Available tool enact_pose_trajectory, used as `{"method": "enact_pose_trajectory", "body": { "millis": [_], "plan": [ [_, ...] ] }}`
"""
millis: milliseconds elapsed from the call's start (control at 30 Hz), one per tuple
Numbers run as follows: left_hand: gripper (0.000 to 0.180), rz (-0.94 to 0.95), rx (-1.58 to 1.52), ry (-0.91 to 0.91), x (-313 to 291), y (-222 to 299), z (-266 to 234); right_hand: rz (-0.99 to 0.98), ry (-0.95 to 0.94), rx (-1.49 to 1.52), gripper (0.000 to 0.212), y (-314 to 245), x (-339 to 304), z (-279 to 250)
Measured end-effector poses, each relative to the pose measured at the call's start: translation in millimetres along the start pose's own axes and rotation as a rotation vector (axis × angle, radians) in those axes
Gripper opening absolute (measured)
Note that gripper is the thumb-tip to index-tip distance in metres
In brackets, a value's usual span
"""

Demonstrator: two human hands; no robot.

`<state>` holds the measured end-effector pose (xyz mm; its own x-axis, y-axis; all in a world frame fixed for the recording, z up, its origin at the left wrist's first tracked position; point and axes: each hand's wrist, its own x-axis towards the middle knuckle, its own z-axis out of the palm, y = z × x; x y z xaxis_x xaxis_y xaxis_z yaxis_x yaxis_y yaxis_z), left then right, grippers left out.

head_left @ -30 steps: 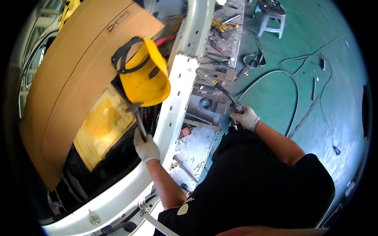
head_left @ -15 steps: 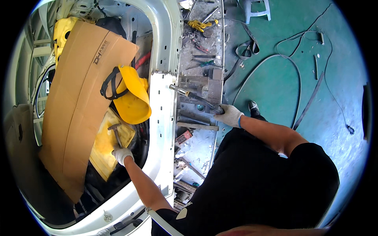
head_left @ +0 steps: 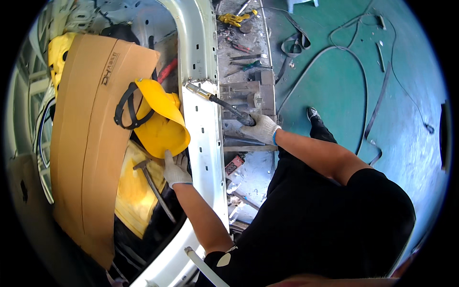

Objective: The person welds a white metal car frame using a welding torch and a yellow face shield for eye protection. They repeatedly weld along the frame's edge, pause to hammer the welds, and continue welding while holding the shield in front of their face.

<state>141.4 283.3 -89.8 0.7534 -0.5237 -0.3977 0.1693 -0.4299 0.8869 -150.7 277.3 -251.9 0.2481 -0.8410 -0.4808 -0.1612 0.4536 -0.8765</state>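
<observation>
My right hand (head_left: pixel 262 128), in a white knit glove, is closed around the handle of a welding torch (head_left: pixel 224 103). The torch's metal nozzle points left, over the white car body frame (head_left: pixel 191 115) near a row of rough weld marks. My gloved left hand (head_left: pixel 177 171) is open, fingers apart, and its fingertips meet the lower edge of a yellow face shield (head_left: pixel 165 128) with a black head strap. Beside that hand a hammer (head_left: pixel 156 188) lies on a yellow sheet-like piece (head_left: pixel 136 191), its handle slanting toward me.
A large cardboard sheet (head_left: pixel 88 143) covers much of the car's inside. Right of the frame, a cluttered metal bench (head_left: pixel 246 43) carries a yellow tool (head_left: pixel 233 19), a screwdriver (head_left: pixel 248 66) and a vise-like block (head_left: pixel 244 98). Cables (head_left: pixel 361 86) loop over the green floor.
My left hand has let go of the hammer, which now lies down, and has moved up and right to the face shield. The torch in my right hand has shifted slightly left.
</observation>
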Motion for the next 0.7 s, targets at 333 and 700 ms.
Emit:
{"method": "enact_pose_trajectory", "body": {
  "millis": [333,700],
  "plan": [
    [0.041,-0.049,-0.21,-0.233,50,-12,-11,0.032,0.133,0.18,0.045,13,6,54],
    [0.049,0.155,-0.329,-0.295,30,-34,-16,-0.011,0.164,0.173,0.034,-4,11,57]
  ]
}}
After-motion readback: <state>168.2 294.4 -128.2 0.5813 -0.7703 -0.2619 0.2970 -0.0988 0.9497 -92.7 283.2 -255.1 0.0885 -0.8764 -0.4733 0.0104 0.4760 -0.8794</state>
